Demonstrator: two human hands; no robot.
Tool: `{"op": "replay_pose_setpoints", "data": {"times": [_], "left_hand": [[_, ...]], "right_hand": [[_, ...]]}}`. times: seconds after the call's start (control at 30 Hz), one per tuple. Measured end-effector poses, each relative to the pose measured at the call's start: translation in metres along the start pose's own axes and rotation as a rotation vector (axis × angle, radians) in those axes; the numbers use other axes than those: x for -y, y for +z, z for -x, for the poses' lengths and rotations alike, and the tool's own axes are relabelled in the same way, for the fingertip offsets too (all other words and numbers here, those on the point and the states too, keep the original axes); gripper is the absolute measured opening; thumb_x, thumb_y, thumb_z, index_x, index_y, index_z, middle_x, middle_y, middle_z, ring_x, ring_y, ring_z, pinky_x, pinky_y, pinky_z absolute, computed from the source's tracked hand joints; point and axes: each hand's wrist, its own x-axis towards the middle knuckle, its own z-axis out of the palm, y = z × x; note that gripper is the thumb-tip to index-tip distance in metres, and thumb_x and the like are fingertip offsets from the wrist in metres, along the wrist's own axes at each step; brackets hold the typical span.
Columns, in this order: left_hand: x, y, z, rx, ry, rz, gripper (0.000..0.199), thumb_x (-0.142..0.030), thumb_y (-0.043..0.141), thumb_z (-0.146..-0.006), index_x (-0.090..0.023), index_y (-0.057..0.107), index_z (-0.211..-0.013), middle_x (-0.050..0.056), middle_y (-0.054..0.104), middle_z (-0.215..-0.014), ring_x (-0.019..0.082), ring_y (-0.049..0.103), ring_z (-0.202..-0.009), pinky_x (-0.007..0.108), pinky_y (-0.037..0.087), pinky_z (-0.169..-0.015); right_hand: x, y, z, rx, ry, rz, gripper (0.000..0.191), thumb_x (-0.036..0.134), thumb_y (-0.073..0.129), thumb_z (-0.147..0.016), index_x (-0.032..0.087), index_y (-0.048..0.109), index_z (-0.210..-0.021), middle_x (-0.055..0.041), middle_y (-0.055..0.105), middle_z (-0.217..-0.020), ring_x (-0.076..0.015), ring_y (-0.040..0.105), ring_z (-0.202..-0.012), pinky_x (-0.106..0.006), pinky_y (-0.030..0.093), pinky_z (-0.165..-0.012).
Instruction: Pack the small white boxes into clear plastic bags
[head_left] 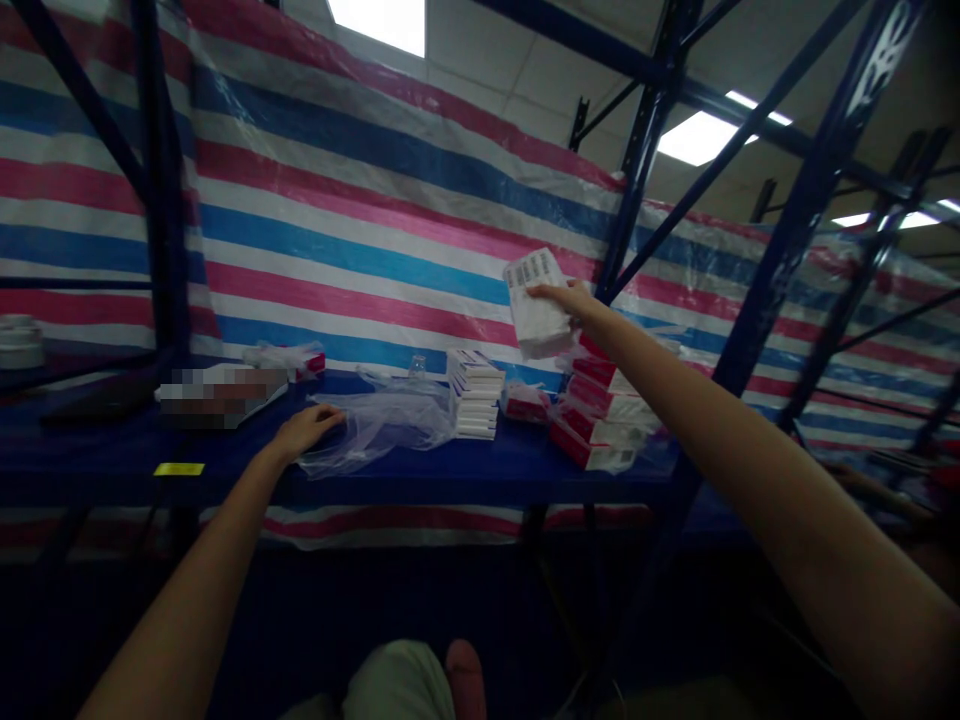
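My right hand (568, 302) is raised above the shelf, closed around a white packet with printed barcode labels (541, 315), held tilted. At the left, my left hand (307, 430) is low over the shelf, its fingers bent onto the near-left edge of a crumpled clear plastic bag (394, 425). Right beside the bag stands a stack of slim white boxes (476, 395). Under my right forearm are piled red-and-white boxes (600, 415), some in clear wrap. A small red wrapped pack (526, 402) lies between the two stacks.
The blue shelf (450, 480) bears a small clear container (417, 367), a blurred-out packet (221, 395), a dark flat object (101, 400) and a white tub (21, 342). Blue rack posts (795, 220) rise at the right. Striped plastic sheeting (375, 220) hangs behind.
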Motion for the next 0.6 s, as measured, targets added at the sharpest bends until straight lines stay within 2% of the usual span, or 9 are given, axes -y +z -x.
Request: {"op": "replay_pose_setpoints", "data": {"times": [0.13,0.27,0.43,0.53,0.6], "left_hand": [[0.003,0.000,-0.002,0.031,0.006,-0.019,0.040,-0.054,0.053,-0.062,-0.021,0.068,-0.079,0.005,0.069,-0.090,0.025,0.060,-0.088,0.029,0.045,-0.075],[0.008,0.001,-0.005,0.022,0.023,-0.010,0.041,-0.055,0.054,-0.062,-0.021,0.068,-0.080,0.005,0.069,-0.090,0.025,0.060,-0.086,0.029,0.045,-0.075],[0.007,0.000,-0.005,0.033,0.025,0.002,0.042,-0.056,0.054,-0.061,-0.020,0.068,-0.079,0.005,0.069,-0.090,0.026,0.060,-0.087,0.030,0.045,-0.075],[0.005,0.001,-0.005,0.037,0.022,-0.003,0.042,-0.055,0.054,-0.061,-0.020,0.068,-0.079,0.005,0.069,-0.089,0.026,0.060,-0.087,0.029,0.045,-0.075],[0.006,0.001,-0.005,0.035,0.022,-0.006,0.042,-0.055,0.054,-0.062,-0.020,0.067,-0.079,0.005,0.069,-0.090,0.025,0.060,-0.086,0.029,0.045,-0.074]], "right_hand": [[-0.009,-0.007,0.012,-0.045,0.047,0.018,0.065,0.041,0.071,-0.058,0.020,0.039,-0.110,-0.0079,0.058,-0.095,-0.0173,0.057,-0.067,-0.028,0.045,-0.050],[-0.016,0.006,0.014,-0.046,0.058,0.067,0.058,0.045,0.067,-0.062,0.016,0.044,-0.107,-0.0092,0.058,-0.093,-0.0189,0.057,-0.069,-0.029,0.046,-0.053],[-0.035,0.028,-0.007,-0.053,0.056,0.122,0.076,0.044,0.070,-0.057,0.013,0.036,-0.118,-0.0124,0.056,-0.100,-0.0234,0.058,-0.078,-0.031,0.048,-0.054],[-0.046,0.031,-0.018,-0.029,0.090,0.178,0.087,0.047,0.071,-0.056,0.012,0.030,-0.125,-0.0141,0.056,-0.101,-0.0256,0.058,-0.078,-0.035,0.048,-0.054],[-0.050,0.028,-0.022,0.007,0.136,0.185,0.087,0.045,0.071,-0.057,0.012,0.029,-0.126,-0.0142,0.057,-0.098,-0.0259,0.058,-0.075,-0.036,0.048,-0.053]]}}
